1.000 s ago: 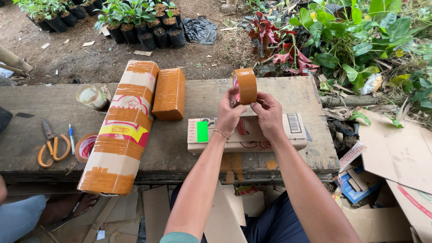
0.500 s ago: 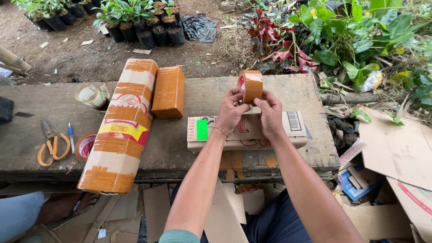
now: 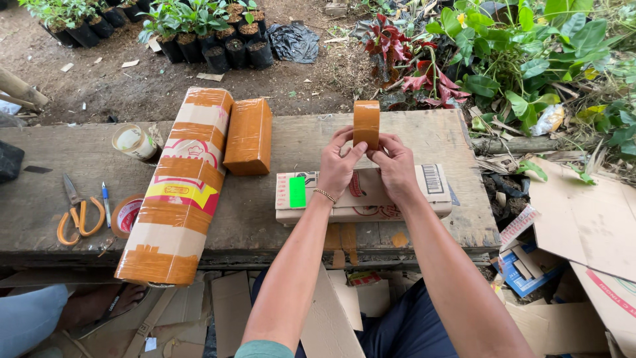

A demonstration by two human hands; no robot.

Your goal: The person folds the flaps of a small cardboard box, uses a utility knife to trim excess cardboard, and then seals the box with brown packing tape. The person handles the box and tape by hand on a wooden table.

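Outdoors, hands [image 3: 368, 162] hold tape roll [image 3: 366, 124] above bench [image 3: 265, 219].

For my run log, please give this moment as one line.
left hand: holds brown tape roll | right hand: holds same roll | below: flat carton on wooden bench

A weathered wooden bench [image 3: 59, 192] is set on bare soil under daylight. Potted seedlings [image 3: 199, 33] are ranged beyond the hands; cardboard scraps [image 3: 583, 219] are scattered right.

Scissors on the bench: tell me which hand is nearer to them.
Left. The left hand holds the tape roll mid-bench, on the side toward the scissors at the far left edge. The right hand grips the roll's other side, farther off.
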